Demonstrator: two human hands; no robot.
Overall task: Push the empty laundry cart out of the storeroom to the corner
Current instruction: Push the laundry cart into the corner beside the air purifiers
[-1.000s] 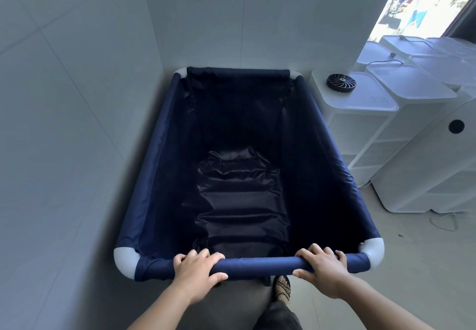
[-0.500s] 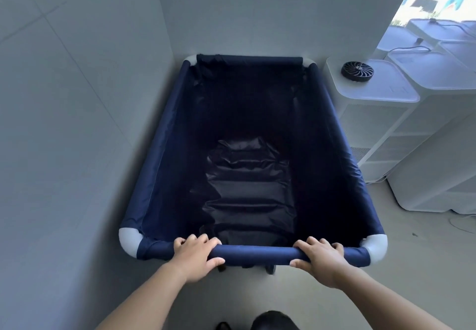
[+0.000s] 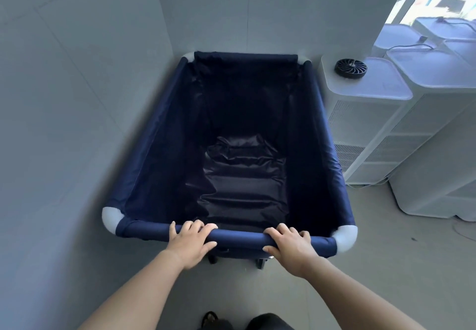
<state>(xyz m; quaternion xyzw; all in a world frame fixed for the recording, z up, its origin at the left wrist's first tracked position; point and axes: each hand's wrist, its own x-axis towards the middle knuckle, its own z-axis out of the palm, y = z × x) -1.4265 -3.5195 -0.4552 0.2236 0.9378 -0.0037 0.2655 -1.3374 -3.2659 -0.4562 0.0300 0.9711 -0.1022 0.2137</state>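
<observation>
- Navy fabric cart (image 3: 322,149), deep and open-topped, with nothing inside but a creased, shiny liner (image 3: 244,175) at the bottom.
- Position: the far end is tucked into the room corner, close to the back wall (image 3: 257,15). The left side runs along the left wall (image 3: 77,123). The right side is just beside a white unit (image 3: 365,113) with a small black fan (image 3: 350,67) on top.
- Left hand (image 3: 189,243) grasps the near rail (image 3: 239,237), fingers over the top, thumb on the near side.
- Right hand (image 3: 291,248) grasps the same rail, apart from the left and nearer the white corner cap (image 3: 345,237).
- Handling, judged: light when empty. The fabric sides are soft and will give, so only the padded rails look stiff enough to push on. The near rail is the sensible hold, with hands spread for steering.
- Casters (image 3: 213,260) show dark under the near end. On the smooth floor (image 3: 386,252) the cart likely rolls freely and may swing.
- Task looks nearly done, judged. Any last push should be gentle, minding the unit and the left wall.
</observation>
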